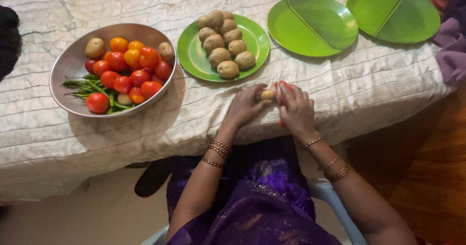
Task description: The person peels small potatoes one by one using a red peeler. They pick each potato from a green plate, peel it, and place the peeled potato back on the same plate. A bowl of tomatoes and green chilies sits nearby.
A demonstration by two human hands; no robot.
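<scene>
Steel bowl of tomatoes

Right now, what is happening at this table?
A seated person holds a small potato in the left hand, while the right hand grips a red tool against it; what kind of tool is hard to tell. A green plate carries more potatoes. A metal bowl holds tomatoes, green chillies and some potatoes. Two more green plates lie bare.
</scene>
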